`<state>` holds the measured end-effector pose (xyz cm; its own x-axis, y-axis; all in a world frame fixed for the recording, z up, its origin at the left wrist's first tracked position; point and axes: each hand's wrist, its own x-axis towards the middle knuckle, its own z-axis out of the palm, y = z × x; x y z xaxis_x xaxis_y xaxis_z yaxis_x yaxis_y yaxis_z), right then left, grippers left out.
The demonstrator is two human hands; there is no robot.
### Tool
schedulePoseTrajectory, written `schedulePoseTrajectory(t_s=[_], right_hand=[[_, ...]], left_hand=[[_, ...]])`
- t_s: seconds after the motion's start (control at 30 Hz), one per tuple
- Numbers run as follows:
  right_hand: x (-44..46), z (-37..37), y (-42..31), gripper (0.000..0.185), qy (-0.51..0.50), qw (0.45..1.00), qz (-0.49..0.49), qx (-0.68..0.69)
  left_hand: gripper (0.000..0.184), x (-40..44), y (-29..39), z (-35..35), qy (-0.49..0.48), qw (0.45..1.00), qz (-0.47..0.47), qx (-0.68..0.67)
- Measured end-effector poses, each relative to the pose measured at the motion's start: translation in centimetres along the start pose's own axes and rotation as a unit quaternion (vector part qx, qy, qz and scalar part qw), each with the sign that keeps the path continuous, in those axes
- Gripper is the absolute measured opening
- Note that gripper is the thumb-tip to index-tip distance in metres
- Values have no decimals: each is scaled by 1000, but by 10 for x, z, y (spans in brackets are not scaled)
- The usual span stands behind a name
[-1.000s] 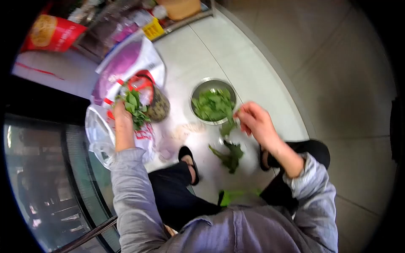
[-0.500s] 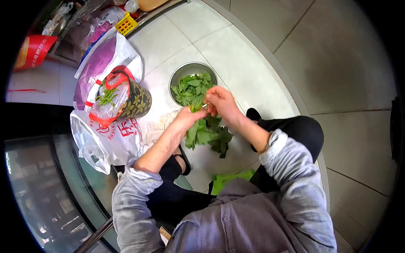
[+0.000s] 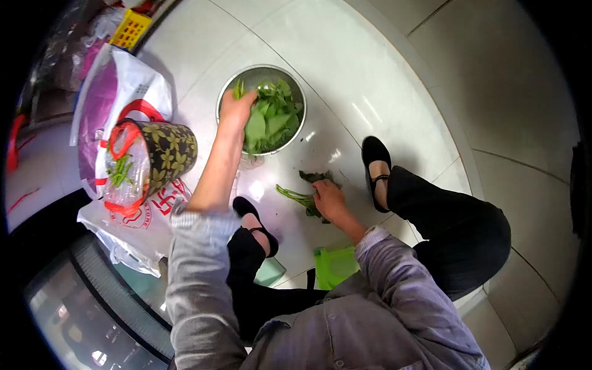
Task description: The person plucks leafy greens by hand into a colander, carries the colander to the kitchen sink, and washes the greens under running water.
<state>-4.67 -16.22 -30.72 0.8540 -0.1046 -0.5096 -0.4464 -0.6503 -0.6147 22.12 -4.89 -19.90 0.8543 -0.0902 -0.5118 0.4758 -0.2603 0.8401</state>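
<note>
My left hand [image 3: 237, 110] is over the metal colander [image 3: 223, 92], closed on the stems of a bunch of leafy greens [image 3: 268, 126]. The bunch is slightly blurred, its broad leaves hanging into the bowl among other leaves. Lower down, my right hand [image 3: 329, 200] has its fingers curled onto a smaller pile of greens [image 3: 296, 196] on the tiled floor. Pale green stems stick out left of those fingers, and darker leaves show above and below; the fingertips are partly hidden.
Left of the colander, a flower-patterned bin [image 3: 169, 151] lined with plastic holds green stem scraps. White shopping bags [image 3: 132, 231] lie around it, near a yellow basket [image 3: 131, 29]. My shoes [image 3: 374, 154] flank the floor pile, and something bright green [image 3: 336, 266] lies below it.
My hands were together holding greens below the colander. Now they are apart: the left has carried a bunch up over the colander, and the right has gone down to the floor greens.
</note>
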Motion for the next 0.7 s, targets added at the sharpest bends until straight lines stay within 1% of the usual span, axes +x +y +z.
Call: schedulePoseTrajectory(t_s=[0.03,0.07,0.1,0.13,0.2,0.3,0.33,0.37,0.43,0.47,0.5,0.57,0.6,0.63,0.67,0.7], right_hand=[[-2,8,8,29,-7,999,-15,-32],[-3,16,16,32,-13,997,-31,-64],[-2,23,23,35,-19,994,-50,-94],[-2,22,23,38,-6,989,-84,-119],[-3,19,23,45,20,974,-155,-167],[2,26,21,31,113,956,-143,-228],[4,31,25,30,117,957,-132,-232],[10,36,29,29,122,956,-123,-237],[24,43,38,26,128,954,-124,-243],[30,44,44,23,126,952,-131,-245],[34,47,48,21,124,951,-139,-247],[44,53,56,17,98,958,-123,-239],[45,56,58,15,85,961,-115,-237],[43,50,56,15,66,974,-109,-186],[39,37,51,16,47,984,-102,-136],[35,26,47,16,26,991,-97,-88]], left_hand=[[43,21,-12,14,41,999,16,10],[61,38,-24,27,64,996,-19,54],[78,60,-48,37,57,987,5,150],[79,65,-63,47,56,971,2,234],[82,66,-92,70,54,917,6,395],[83,64,-126,78,74,859,90,499],[70,55,-113,80,103,873,104,465],[62,45,-108,75,143,888,168,404],[47,23,-100,63,219,889,296,271],[38,1,-100,61,263,889,289,237],[30,-24,-101,61,306,887,281,202],[24,-61,-142,58,355,911,197,79],[24,-82,-164,60,372,913,136,100],[25,-100,-191,57,388,911,74,118],[29,-112,-260,46,329,941,-46,58],[33,-121,-311,38,263,951,-165,-7]])
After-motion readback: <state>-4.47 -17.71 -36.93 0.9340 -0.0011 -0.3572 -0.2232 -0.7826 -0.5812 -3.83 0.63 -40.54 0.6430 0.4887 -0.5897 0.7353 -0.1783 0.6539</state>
